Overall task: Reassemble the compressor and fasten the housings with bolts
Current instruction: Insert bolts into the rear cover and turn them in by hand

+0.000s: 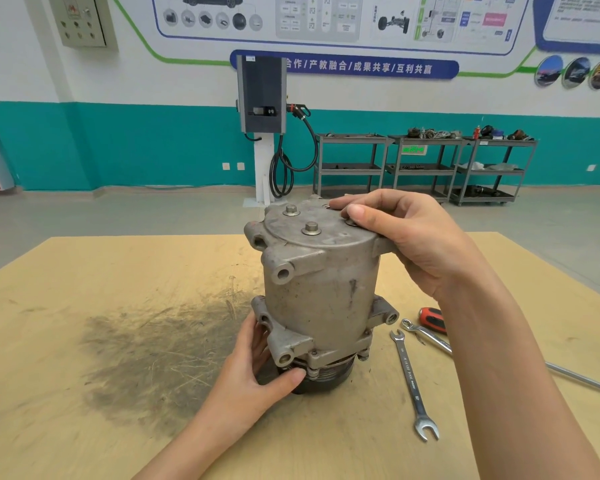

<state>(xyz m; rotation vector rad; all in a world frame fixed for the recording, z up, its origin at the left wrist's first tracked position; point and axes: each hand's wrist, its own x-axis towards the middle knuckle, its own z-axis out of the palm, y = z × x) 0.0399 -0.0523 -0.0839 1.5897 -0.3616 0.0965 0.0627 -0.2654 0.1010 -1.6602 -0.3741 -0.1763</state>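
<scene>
Compressor [321,292] stood pulley-down on desk [118,341] between hands, braced at base by left hand [257,372] while a top-cover bolt [352,221] is pinched by right hand [406,237], likely finger-starting it.

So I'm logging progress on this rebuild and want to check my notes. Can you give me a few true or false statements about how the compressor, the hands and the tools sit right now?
1. The compressor stands upright on the wooden table. True.
2. The right hand holds a wrench. False: it rests on the compressor's top cover, and the wrench lies on the table.
3. The left hand holds the compressor near its base. True.
4. No bolts sit in the top cover. False: at least two bolt heads stand up from it.
5. The red-handled tool lies left of the compressor. False: it lies to its right, near the wrenches.
</scene>
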